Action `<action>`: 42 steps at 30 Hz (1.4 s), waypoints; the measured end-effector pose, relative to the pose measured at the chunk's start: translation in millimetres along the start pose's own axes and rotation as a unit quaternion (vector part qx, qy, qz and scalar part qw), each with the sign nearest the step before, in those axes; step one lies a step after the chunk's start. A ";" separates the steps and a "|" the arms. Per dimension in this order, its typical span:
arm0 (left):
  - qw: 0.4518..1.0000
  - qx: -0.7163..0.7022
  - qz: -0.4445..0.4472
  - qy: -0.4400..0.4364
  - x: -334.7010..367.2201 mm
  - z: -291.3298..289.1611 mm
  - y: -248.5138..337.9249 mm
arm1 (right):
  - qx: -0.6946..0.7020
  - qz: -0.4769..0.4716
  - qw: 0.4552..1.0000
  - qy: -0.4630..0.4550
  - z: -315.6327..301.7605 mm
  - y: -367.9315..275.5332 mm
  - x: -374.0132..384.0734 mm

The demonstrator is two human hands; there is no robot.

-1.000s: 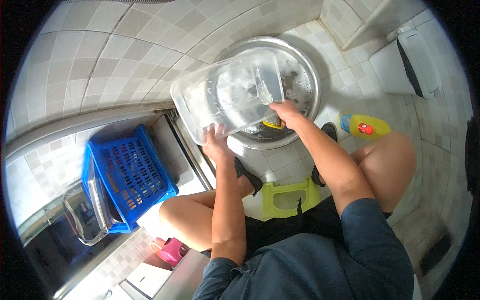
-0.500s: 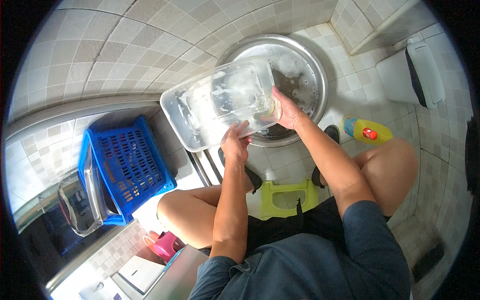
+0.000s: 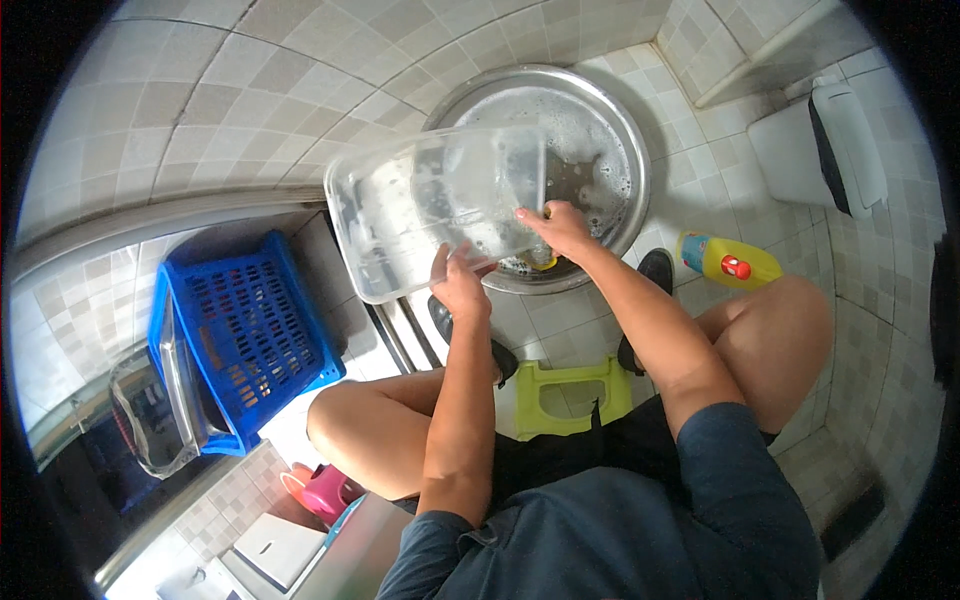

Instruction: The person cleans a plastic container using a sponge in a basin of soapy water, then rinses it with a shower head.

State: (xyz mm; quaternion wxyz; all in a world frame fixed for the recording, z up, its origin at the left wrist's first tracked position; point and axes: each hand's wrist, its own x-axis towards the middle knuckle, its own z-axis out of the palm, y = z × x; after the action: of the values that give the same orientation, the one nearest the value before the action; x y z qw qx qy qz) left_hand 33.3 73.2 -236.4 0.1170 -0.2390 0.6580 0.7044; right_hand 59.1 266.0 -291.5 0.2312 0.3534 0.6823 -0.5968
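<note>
A clear plastic box [image 3: 385, 225], wet with suds, is tilted in front of me, partly over a round metal basin [image 3: 637, 130]. My left hand [image 3: 462, 285] grips its near rim, some fingers showing through the plastic. At the box's right end, my right hand [image 3: 562, 232] is closed on the rim with the thumb on top. Below that hand shows a small yellow piece [image 3: 541, 263], perhaps a sponge; whether my fingers touch it I cannot tell. Soapy water with foam [image 3: 590, 135] lies in the basin.
A blue slatted basket [image 3: 250, 320] stands at the left. A yellow bottle with a red cap [image 3: 740, 265] lies on the tiles by my right knee. Between my legs is a lime-green stool [image 3: 525, 400]. A white bin [image 3: 790, 150] stands far right, and a pink container [image 3: 328, 492] lower left.
The box has turned, showing a different slant, and its suds look thinner. My right hand has moved left and down along its end, and my left hand has shifted slightly left.
</note>
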 end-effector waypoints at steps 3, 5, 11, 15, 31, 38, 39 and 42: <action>0.997 -0.027 -0.004 0.072 10.8 -18.2 7.3 | -0.007 -0.063 0.997 0.045 0.3 26.9 17.6; 0.997 -0.041 -0.012 0.066 14.1 -26.7 10.7 | 0.031 -0.049 0.992 0.115 -4.8 45.5 37.3; 0.998 0.013 -0.052 0.026 6.8 -4.1 6.0 | 0.450 0.040 0.890 0.066 -20.6 59.7 62.3; 0.999 -0.006 -0.049 0.014 2.0 -11.7 10.1 | 0.504 -0.076 0.860 -0.022 -12.2 -17.2 32.7; 0.994 -0.020 -0.085 -0.063 -6.4 0.8 16.7 | 0.361 0.001 0.925 -0.121 -13.0 -24.6 -6.2; 0.998 0.032 0.011 -0.050 -10.5 1.4 19.9 | 0.324 -0.133 0.926 0.144 -2.0 -39.3 -5.2; 0.997 0.051 -0.005 -0.056 -10.3 -2.4 18.4 | 0.383 -0.140 0.904 0.125 -8.7 -43.0 2.8; 0.993 0.074 -0.043 -0.076 -18.9 0.5 11.0 | 0.433 -0.208 0.869 0.114 -43.9 -36.5 23.1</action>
State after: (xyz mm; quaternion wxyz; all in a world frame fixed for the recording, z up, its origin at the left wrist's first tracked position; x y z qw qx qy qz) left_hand 44.2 75.3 -217.6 0.2142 -0.2040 0.6864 0.6643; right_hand 21.3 312.3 -276.8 -0.1541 0.3332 0.4346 -0.8224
